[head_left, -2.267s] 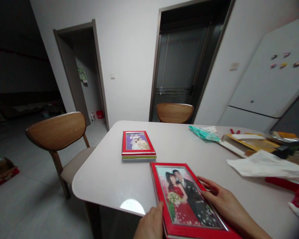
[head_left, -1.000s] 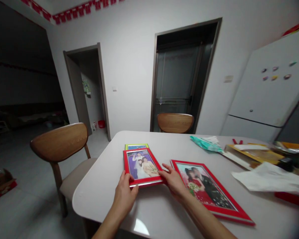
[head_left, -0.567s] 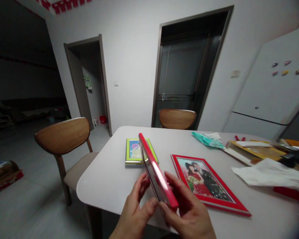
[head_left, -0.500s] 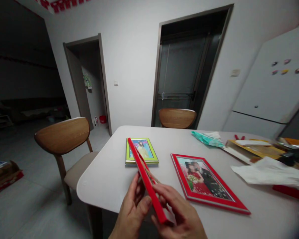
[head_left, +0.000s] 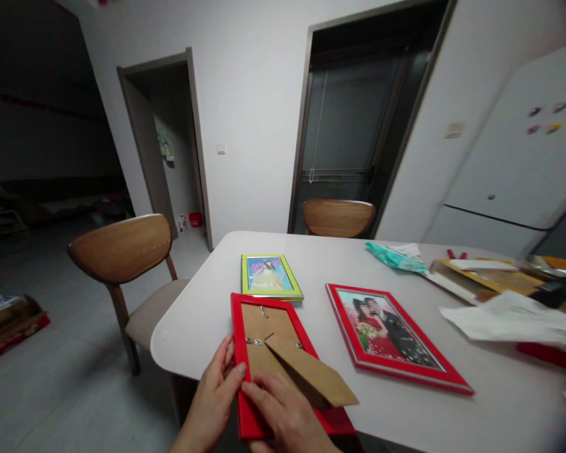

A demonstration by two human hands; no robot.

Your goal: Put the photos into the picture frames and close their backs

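Both my hands are on a red picture frame [head_left: 236,321], its brown backing board [head_left: 259,324] turned up toward me. A cardboard stand leg [head_left: 311,371] sticks out from the backing toward the lower right. My left hand [head_left: 214,390] grips the frame's left edge, thumb on top. My right hand [head_left: 283,409] lies over the lower part of the back, fingertips at the left rim; it hides that part. Behind it, a yellow-green picture frame [head_left: 268,292] lies face up. To the right lies a larger red picture frame [head_left: 405,377] with a photo of two people.
On the table's [head_left: 198,308] right side are a teal and white wrapper [head_left: 396,257], a yellow padded envelope [head_left: 495,277] and a crumpled white sheet [head_left: 514,318]. A wooden chair [head_left: 122,248] stands at the left, another chair [head_left: 338,217] behind the table.
The held red frame has turned from edge-on to showing its back, and moved lower left. My right hand has shifted left across it. The view has tilted slightly.
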